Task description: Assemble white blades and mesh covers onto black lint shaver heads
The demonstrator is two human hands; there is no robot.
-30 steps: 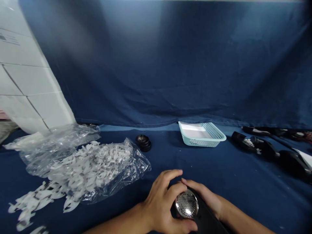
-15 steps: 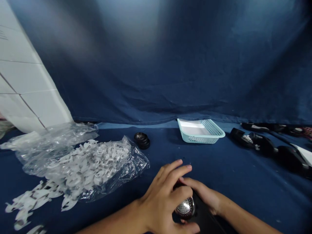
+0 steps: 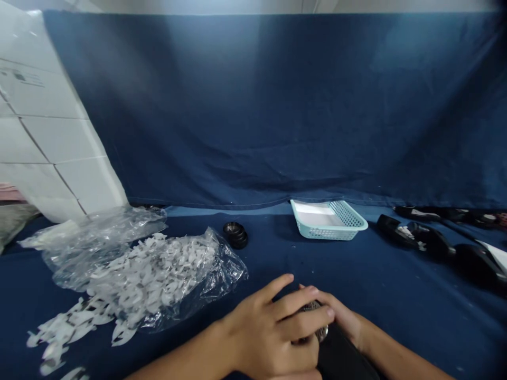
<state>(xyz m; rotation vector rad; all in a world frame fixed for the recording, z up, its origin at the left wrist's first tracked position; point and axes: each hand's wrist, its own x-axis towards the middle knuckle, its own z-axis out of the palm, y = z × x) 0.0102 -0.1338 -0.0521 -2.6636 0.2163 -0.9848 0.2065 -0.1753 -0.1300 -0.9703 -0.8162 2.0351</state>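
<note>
**At close quarters: the left hand (image 3: pixel 273 338) covers the perforated silver dome (image 3: pixel 322 333)**

I have the dome at the lower middle of my view, mostly hidden under the left hand's arched fingers, at the far end of a black housing (image 3: pixel 341 358). Whether it is seated there or only laid on, I can't tell. Those fingers look to be in contact with it, but I can't tell whether they pinch or merely press. The right hand (image 3: pixel 340 316) appears to be grasping the housing along its right side.

I read the step in hand as working the dome against the housing, one hand steadying, the other on the metal. To my judgement, the next move calls for a firm right hold and evenly spread left fingers; I'd want the dome uncovered to check its seat.

Beyond lie stacked black round pieces (image 3: pixel 236 235) and a light-blue basket (image 3: pixel 328 233), well apart from both hands.
</note>
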